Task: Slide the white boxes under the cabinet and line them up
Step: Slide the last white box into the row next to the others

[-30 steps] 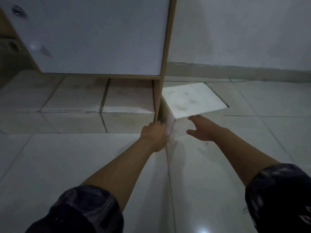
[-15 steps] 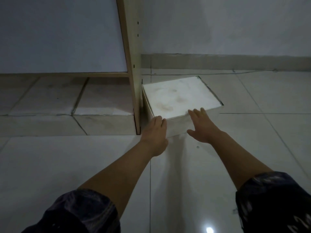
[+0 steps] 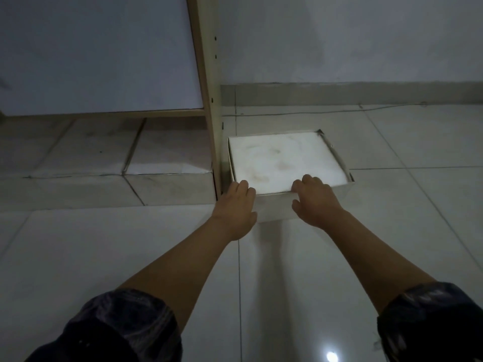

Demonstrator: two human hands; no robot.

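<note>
A white box [image 3: 279, 159] sits on the tiled floor just right of the cabinet's wooden side panel [image 3: 209, 95], outside the cabinet. My left hand [image 3: 235, 207] rests flat against the box's near left corner. My right hand [image 3: 315, 201] presses on the near face, fingers curled over the top front edge. Under the cabinet [image 3: 99, 56], white boxes stand in a row: one [image 3: 170, 163] right beside the panel, another [image 3: 86, 152] to its left.
A grey wall with a low skirting [image 3: 339, 94] runs behind the box. A thin cable [image 3: 326, 111] lies along the floor near the wall. Glossy tiles [image 3: 405, 231] stretch to the right and toward me. Dark sleeves cover my upper arms.
The box has turned from skewed to roughly square beside the panel. Both hands shifted onto its near face, the right one from flat beside it to curled over the top edge.
</note>
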